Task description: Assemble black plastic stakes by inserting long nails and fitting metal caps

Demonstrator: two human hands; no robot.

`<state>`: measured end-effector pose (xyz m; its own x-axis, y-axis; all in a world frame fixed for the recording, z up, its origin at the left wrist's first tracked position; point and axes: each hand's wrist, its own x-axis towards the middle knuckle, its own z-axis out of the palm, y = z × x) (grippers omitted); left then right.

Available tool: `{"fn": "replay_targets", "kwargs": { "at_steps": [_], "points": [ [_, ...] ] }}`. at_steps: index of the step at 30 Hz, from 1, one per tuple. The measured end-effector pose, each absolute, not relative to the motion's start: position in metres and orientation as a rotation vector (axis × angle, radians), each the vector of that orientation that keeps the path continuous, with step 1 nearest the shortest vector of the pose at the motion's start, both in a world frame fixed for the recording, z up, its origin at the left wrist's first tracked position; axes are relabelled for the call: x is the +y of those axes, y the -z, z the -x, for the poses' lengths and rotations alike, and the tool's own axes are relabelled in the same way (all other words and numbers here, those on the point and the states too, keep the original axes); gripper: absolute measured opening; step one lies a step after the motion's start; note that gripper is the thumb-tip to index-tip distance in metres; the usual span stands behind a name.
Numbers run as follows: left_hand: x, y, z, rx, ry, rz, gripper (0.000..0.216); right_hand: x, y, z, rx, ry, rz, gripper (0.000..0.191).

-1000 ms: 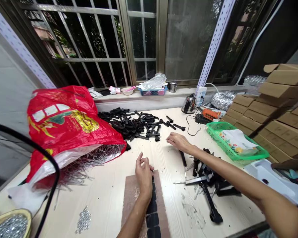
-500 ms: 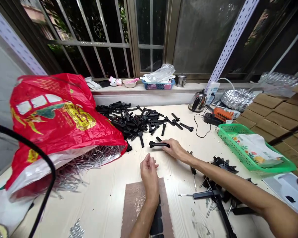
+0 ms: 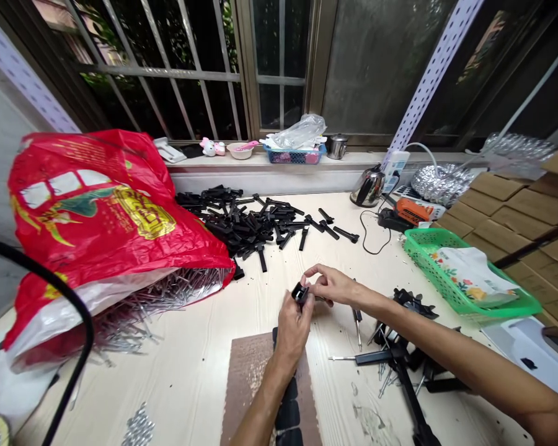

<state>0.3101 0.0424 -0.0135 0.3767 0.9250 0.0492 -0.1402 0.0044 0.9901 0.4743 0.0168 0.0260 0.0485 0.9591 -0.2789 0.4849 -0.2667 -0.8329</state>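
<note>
In front of me, above a brown board (image 3: 246, 365), my left hand (image 3: 292, 328) is closed around a black plastic part (image 3: 300, 293), its end pointing up between thumb and fingers. My right hand (image 3: 331, 285) meets it from the right, with bent fingertips pinching at the part's side. The part's lower length is hidden in the hands. Behind them spreads a heap of similar black parts (image 3: 255, 223). To the right lies a pile of black parts with metal rods (image 3: 400, 353), partly under my right forearm. A row of black pieces (image 3: 288, 414) lies along the board beside my left forearm.
A red plastic bag (image 3: 97, 204) spilling metal rods (image 3: 167, 303) takes up the left side. Small metal pieces (image 3: 139, 426) lie at the front. On the right are a green basket (image 3: 465, 291), cardboard boxes (image 3: 506, 210), a kettle (image 3: 368, 188) and an orange tool (image 3: 411, 209).
My right hand has brought the black part from the tabletop back towards me. My left hand has risen, turned and closed on it. The view has shifted slightly.
</note>
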Motion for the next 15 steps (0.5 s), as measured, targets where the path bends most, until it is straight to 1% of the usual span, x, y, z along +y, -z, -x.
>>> {"fn": "replay_targets", "kwargs": {
  "at_steps": [1, 2, 3, 5, 7, 8, 12, 15],
  "points": [
    [0.042, 0.014, -0.312, 0.797, -0.931, -1.303, 0.027, 0.024, -0.027, -0.478, -1.429, -1.275, 1.756, 0.046],
    [0.041, 0.014, -0.313, 0.798, -0.895, -1.306, 0.028, 0.032, -0.027, -0.482, -1.423, -1.316, 1.776, 0.048],
    [0.040, 0.014, -0.314, 0.805, -0.880, -1.292, 0.031, 0.042, -0.026, -0.484, -1.423, -1.270, 1.859, 0.052],
    [0.038, 0.013, -0.315, 0.820, -0.879, -1.217, 0.042, 0.067, -0.021, -0.490, -1.386, -0.958, 2.113, 0.056],
    [0.036, 0.010, -0.315, 0.814, -0.853, -1.099, 0.051, 0.096, -0.014, -0.496, -1.278, -0.597, 2.293, 0.052],
    [0.035, 0.010, -0.315, 0.800, -0.832, -1.037, 0.054, 0.110, -0.010, -0.498, -1.230, -0.507, 2.334, 0.049],
    [0.036, 0.014, -0.315, 0.737, -0.770, -0.864, 0.055, 0.155, 0.002, -0.498, -1.096, -0.409, 2.429, 0.044],
    [0.041, 0.023, -0.316, 0.788, -0.810, -0.814, 0.053, 0.177, 0.006, -0.488, -1.054, -0.385, 2.468, 0.042]
  ]
}}
